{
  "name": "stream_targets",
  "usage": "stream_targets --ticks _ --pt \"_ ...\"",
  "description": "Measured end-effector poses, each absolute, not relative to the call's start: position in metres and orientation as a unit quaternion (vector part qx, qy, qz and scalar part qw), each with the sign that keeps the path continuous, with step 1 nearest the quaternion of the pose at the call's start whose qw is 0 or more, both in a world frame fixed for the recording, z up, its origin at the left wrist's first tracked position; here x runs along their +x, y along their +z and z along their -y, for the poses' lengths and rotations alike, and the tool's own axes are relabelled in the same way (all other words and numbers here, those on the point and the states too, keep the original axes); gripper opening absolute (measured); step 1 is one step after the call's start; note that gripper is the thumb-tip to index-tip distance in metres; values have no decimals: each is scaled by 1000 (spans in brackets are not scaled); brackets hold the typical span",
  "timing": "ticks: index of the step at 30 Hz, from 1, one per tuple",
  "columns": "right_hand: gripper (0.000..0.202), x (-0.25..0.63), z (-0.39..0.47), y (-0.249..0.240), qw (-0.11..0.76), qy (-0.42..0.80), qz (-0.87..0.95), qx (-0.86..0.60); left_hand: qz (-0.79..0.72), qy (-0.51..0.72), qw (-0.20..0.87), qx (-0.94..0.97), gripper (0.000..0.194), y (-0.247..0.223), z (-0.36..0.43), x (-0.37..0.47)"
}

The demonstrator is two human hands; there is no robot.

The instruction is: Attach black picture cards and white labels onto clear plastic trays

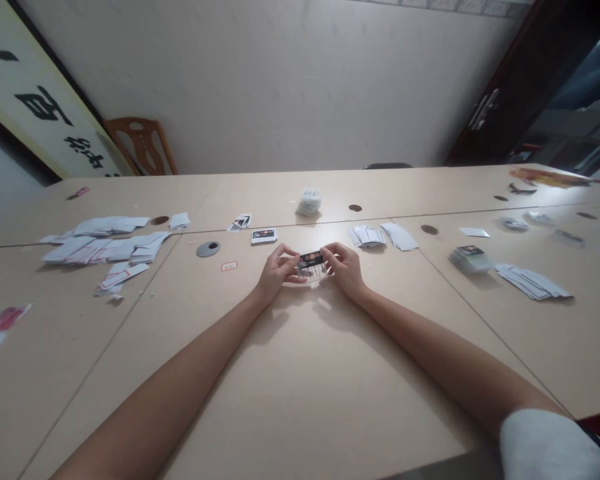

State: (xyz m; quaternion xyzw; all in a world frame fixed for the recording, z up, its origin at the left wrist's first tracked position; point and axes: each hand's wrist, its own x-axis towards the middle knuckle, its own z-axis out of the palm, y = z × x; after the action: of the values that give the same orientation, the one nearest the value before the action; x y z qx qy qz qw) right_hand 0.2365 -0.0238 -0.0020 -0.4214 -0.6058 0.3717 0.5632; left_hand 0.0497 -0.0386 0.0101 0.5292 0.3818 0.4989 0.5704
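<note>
While both forearms reach in over the table (300, 373), the left hand (279, 273) and the right hand (345, 268) pinch one packet (312, 265) between them, a hand at each side. The packet (dark and printed along its upper part, clear below) is held near the middle of the table, with shadows under it. The hands are a little apart, joined only by what they grip.

Just beyond the left hand lies a card stack (264, 236) with a dark printed face, and near that, farther out, some loose cards (241, 222). A small label (229, 266) with a red border lies to the left, beside a grey grommet (209, 249). Past the packet stands a clear bundle (309, 202).

Beyond the right hand are a fanned pile (368, 236) and white slips (400, 237), side by side. Farther right, a clear stack (471, 259) sits next to a spread row of papers (533, 282). Well off to the left, white papers (107, 248) lie in overlapping heaps.
</note>
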Motion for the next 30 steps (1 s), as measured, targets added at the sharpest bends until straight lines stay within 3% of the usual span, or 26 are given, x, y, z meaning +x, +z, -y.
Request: stream_targets --ticks 8,14,24,30 --pt "31 236 21 -3 558 399 604 -406 -407 485 539 555 48 13 42 49" --pt "24 237 21 -5 538 378 634 -407 -403 490 550 543 45 10 38 44" --pt "35 238 25 -2 517 434 635 -375 -381 507 577 515 40 8 35 42" --pt "32 237 25 -2 527 429 625 -384 -381 507 583 507 35 9 34 43"
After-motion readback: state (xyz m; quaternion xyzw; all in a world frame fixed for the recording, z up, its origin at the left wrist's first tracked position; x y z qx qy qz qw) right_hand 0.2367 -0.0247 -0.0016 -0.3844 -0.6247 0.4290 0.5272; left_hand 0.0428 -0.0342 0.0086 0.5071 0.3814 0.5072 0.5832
